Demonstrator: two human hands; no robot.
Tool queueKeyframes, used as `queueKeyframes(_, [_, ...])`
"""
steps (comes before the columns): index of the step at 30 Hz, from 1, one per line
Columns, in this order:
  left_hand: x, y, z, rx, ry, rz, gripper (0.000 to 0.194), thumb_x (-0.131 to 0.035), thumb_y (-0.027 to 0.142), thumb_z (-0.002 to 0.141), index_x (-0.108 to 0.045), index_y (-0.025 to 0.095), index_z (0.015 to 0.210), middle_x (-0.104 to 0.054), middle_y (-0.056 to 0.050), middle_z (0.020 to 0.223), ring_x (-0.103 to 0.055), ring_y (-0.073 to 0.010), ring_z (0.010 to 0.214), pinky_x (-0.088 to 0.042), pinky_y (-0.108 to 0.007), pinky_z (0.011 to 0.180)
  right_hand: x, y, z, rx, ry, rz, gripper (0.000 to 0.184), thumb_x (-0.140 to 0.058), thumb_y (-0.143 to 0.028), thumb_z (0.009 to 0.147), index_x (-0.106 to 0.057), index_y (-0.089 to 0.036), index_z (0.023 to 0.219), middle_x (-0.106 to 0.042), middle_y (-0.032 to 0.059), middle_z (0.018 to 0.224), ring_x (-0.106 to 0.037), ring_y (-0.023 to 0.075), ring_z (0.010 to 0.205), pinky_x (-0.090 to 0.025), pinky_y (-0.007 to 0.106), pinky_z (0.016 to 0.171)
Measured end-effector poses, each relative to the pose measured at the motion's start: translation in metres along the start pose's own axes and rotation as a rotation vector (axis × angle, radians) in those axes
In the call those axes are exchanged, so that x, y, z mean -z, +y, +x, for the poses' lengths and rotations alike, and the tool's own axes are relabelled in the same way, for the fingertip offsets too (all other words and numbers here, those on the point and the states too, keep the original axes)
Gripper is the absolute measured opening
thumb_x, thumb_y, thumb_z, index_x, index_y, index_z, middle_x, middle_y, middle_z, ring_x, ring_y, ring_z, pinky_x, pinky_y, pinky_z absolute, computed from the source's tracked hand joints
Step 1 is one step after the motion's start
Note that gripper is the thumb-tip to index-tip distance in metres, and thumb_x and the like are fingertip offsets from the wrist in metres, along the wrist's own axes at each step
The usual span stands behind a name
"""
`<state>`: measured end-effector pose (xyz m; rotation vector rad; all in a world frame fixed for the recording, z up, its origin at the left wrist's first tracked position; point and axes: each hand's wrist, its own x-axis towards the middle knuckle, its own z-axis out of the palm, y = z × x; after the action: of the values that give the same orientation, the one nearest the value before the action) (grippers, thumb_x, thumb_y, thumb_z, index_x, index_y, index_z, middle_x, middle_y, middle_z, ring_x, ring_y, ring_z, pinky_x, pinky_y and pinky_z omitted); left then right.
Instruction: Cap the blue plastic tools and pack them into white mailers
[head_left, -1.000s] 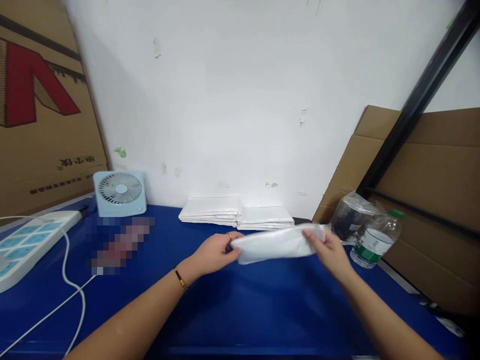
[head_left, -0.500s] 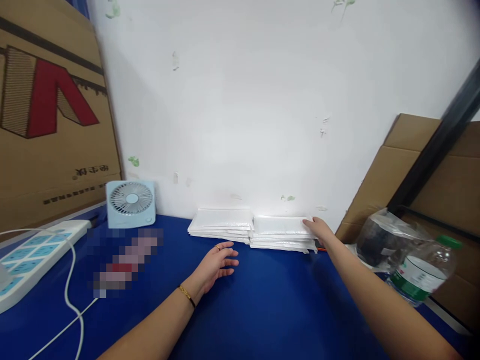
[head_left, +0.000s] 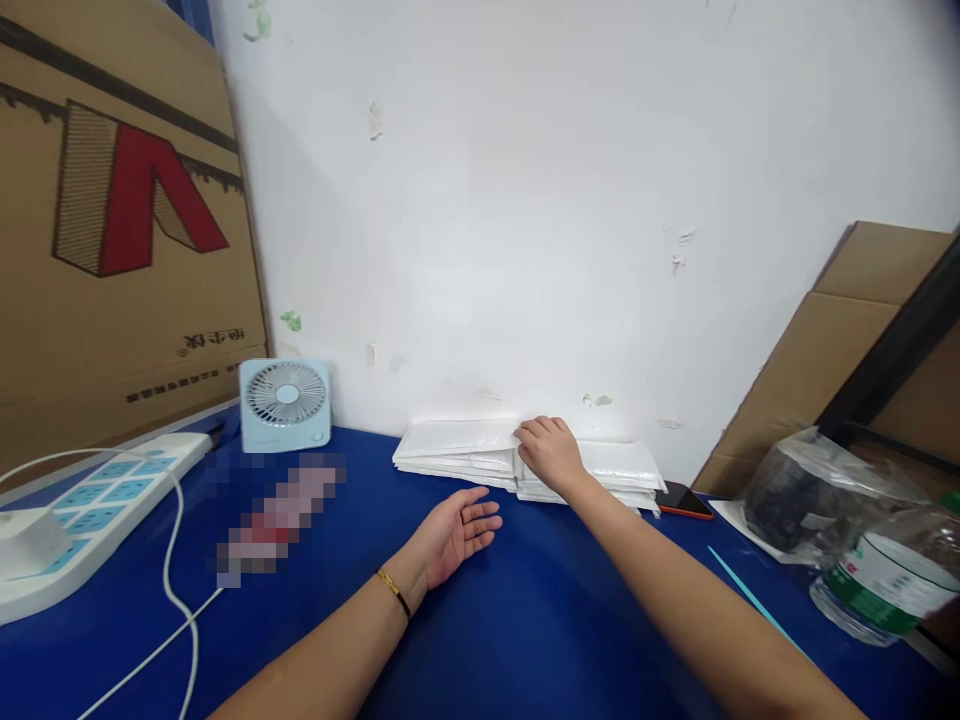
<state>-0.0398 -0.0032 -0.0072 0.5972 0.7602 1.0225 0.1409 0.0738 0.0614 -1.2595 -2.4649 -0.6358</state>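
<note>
Two stacks of flat, shiny white packets lie side by side against the wall. My right hand point(head_left: 551, 455) reaches across the right stack point(head_left: 619, 462). Its fingertips pinch the right edge of the top white packet point(head_left: 457, 436) on the left stack point(head_left: 450, 468), and that edge looks slightly raised. In front of the stacks, my left hand point(head_left: 459, 535) rests low over the blue table, palm turned inward and fingers apart, holding nothing. The back of my right hand hides the stacks' meeting edges in part.
At the left stand a light blue fan point(head_left: 286, 405), a white power strip point(head_left: 112, 510) with cables, and a large cardboard box point(head_left: 142, 220). On the right are a phone point(head_left: 684, 500), a thin teal stick point(head_left: 750, 595), a plastic-wrapped dark item point(head_left: 787, 490) and a bottle point(head_left: 885, 585).
My right hand has moved left from the right stack's far end to the left stack's top packet. My left hand has turned its palm more upward. The view has shifted slightly.
</note>
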Motion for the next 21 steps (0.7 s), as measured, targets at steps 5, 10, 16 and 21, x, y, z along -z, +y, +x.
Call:
queueKeyframes(5, [-0.007,0.009,-0.007,-0.091,-0.159,-0.228,0.054,-0.043,0.059,0.082,-0.047,0.019,0.117,-0.054,-0.011,0.124,-0.052,-0.0214,0.114,-0.047,-0.035,0.089,0.017,-0.018,-0.021,0.18,0.268,0.285,0.033,-0.035,-0.013,0.088,-0.057,-0.017,0.112,-0.061,0.0108,0.112,-0.052,0.0192,0.106,-0.041,0.037,0.091])
queueKeyframes(10, [-0.01,0.018,-0.016,-0.299,-0.117,-0.377,0.059,-0.044,0.062,0.077,-0.055,0.014,0.11,-0.061,-0.013,0.11,-0.055,-0.0271,0.107,-0.046,-0.04,0.089,0.036,-0.043,-0.084,0.453,0.214,0.523,0.036,-0.038,-0.016,0.087,-0.053,-0.025,0.119,-0.062,0.0071,0.114,-0.051,0.0203,0.114,-0.041,0.042,0.095])
queueKeyframes(16, [-0.028,0.031,-0.025,-0.482,0.225,-0.499,0.042,-0.054,0.043,0.078,-0.05,0.024,0.115,-0.063,-0.002,0.079,-0.063,-0.0178,0.077,-0.049,-0.034,0.079,0.023,-0.056,-0.124,-0.225,0.383,1.299,0.037,-0.036,-0.028,0.087,-0.051,-0.026,0.121,-0.051,0.0057,0.13,-0.044,0.0255,0.123,-0.032,0.049,0.104])
queueKeyframes(21, [-0.082,0.014,-0.031,-0.807,0.14,-0.363,0.054,-0.061,0.033,0.076,-0.043,0.024,0.126,-0.063,-0.002,0.085,-0.061,-0.0177,0.083,-0.046,-0.034,0.083,0.006,-0.067,-0.108,-1.096,0.355,2.288,0.038,-0.035,-0.038,0.086,-0.055,-0.017,0.11,-0.068,0.0091,0.1,-0.062,0.0276,0.097,-0.049,0.047,0.085])
